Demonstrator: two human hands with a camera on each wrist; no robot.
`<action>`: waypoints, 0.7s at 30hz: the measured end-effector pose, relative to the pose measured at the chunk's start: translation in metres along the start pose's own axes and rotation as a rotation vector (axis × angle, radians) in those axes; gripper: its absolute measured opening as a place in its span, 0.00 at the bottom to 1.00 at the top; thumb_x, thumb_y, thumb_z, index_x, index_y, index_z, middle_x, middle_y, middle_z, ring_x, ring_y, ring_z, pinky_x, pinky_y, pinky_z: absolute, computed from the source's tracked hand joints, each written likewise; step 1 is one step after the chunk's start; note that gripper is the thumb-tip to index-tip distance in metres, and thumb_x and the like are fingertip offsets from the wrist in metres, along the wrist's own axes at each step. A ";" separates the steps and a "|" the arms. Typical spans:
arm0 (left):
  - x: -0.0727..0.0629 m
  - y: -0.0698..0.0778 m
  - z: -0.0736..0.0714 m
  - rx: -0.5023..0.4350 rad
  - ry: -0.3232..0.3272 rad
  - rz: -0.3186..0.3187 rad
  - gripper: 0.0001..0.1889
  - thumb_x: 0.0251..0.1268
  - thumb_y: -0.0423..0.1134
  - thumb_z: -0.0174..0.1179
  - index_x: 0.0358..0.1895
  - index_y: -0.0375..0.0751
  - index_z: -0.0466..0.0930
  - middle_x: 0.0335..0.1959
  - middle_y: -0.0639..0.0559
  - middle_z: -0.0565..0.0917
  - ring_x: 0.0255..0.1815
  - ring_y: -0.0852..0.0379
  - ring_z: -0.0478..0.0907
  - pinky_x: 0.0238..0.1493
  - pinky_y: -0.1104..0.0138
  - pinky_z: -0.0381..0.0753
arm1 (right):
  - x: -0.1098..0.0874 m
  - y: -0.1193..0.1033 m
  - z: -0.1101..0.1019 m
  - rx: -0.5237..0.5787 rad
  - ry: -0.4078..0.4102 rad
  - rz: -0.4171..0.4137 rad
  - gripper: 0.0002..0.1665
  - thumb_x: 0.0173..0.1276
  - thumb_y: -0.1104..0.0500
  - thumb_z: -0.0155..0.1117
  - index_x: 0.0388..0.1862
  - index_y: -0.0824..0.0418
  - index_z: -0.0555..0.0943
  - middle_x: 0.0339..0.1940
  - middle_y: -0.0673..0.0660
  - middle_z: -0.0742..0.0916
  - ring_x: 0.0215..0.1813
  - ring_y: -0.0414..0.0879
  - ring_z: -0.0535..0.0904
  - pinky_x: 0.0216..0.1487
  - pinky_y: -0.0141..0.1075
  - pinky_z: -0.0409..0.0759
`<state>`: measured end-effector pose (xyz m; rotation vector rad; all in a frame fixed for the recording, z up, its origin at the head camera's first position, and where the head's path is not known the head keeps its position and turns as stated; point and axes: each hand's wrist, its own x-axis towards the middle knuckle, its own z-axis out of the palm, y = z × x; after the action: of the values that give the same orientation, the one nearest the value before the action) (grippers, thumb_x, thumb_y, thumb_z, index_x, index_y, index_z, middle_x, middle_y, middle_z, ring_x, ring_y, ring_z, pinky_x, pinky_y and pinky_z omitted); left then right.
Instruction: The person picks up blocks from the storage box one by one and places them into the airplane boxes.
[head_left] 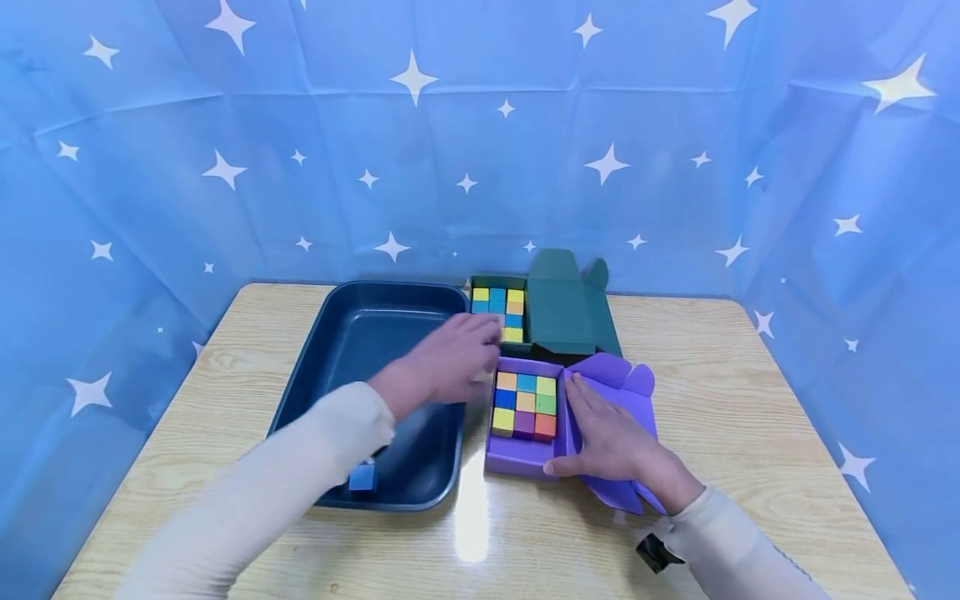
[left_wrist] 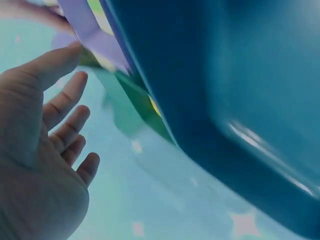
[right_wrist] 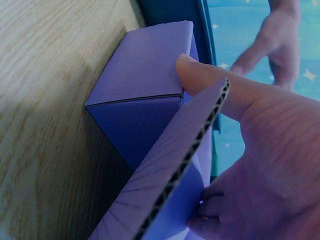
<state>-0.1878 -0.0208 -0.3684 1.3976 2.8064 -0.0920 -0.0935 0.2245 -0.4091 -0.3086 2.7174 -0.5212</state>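
My left hand (head_left: pixel 453 358) hovers at the tray's right rim, beside the boxes. In the left wrist view its fingers (left_wrist: pixel 70 132) are loosely bent with nothing between them. A purple cardboard box (head_left: pixel 517 461) holds rows of coloured cubes (head_left: pixel 526 402), with a bare strip of floor at its near end. My right hand (head_left: pixel 611 433) rests on this box, its fingers along the hinge side and its thumb (right_wrist: pixel 192 70) on the near wall's rim. The purple lid (head_left: pixel 637 408) is folded out to the right, partly under that hand.
A dark blue tray (head_left: pixel 375 300) stands at left with a blue cube (head_left: pixel 362 477) near its front edge. Behind the purple box, a green box (head_left: pixel 498 281) holds more cubes, its lid (head_left: pixel 566 308) folded out rightward. A starred blue curtain (head_left: pixel 480 125) surrounds the wooden table (head_left: pixel 712 375).
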 end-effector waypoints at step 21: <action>-0.162 -0.079 0.019 -0.019 -0.138 -0.226 0.14 0.39 0.49 0.80 0.30 0.51 0.87 0.56 0.46 0.80 0.72 0.38 0.61 0.70 0.42 0.62 | -0.001 0.001 0.000 -0.006 0.002 -0.006 0.77 0.48 0.26 0.69 0.79 0.69 0.42 0.80 0.69 0.51 0.80 0.67 0.47 0.73 0.66 0.54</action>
<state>-0.1535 -0.1985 -0.3788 1.0224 2.8283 -0.1558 -0.0922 0.2253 -0.4093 -0.3177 2.7213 -0.5158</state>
